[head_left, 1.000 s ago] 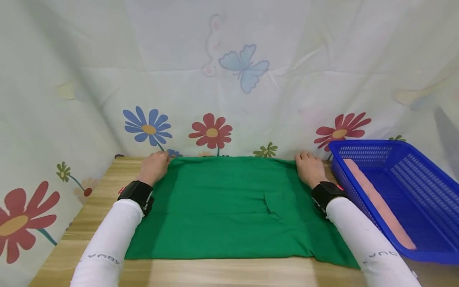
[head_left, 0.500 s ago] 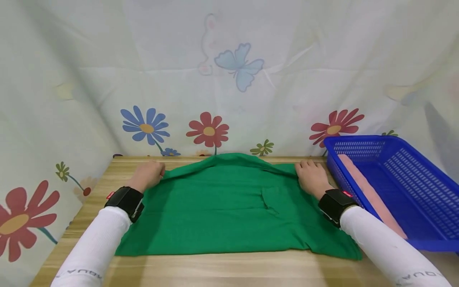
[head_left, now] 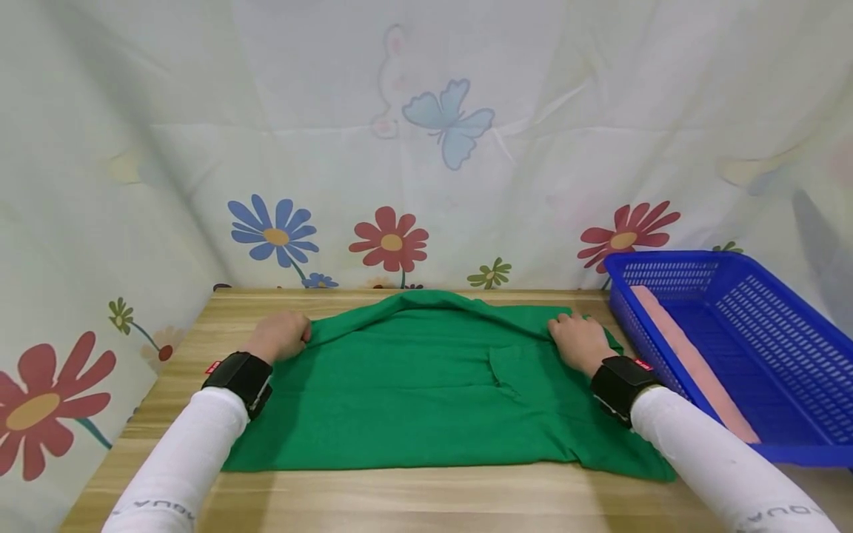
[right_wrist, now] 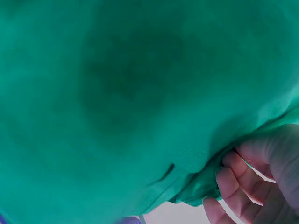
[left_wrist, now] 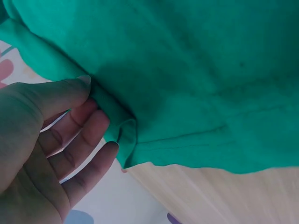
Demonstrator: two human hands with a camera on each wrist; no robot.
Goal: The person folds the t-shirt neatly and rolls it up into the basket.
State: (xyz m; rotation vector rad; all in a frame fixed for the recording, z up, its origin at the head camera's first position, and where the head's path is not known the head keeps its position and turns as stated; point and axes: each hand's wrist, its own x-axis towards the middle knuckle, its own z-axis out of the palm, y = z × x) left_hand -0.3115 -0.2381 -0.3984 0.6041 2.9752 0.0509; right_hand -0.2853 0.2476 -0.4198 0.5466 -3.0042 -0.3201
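Observation:
A green cloth [head_left: 400, 400] with a pocket-like patch [head_left: 520, 366] lies spread over the wooden table. Its far edge is turned up in a loose roll that bows away from me in the middle. At the back left corner, my left hand [head_left: 278, 334] pinches that edge; the left wrist view shows thumb and fingertips on the folded rim [left_wrist: 110, 105]. My right hand [head_left: 578, 342] grips the bunched edge at the back right, its thumb partly under the cloth in the right wrist view. Some cloth lies beyond the right hand.
A blue plastic basket [head_left: 773, 444] stands to the right, close to my right hand, with a folded pink cloth [head_left: 693, 363] along its left wall. Bare wooden table [head_left: 373, 500] shows along the front. Behind hangs a flower-printed curtain [head_left: 320, 163].
Both hands have drawn back from the table's far edge toward me, pulling the cloth's far edge up into a roll. The right hand has come slightly nearer since half a second ago.

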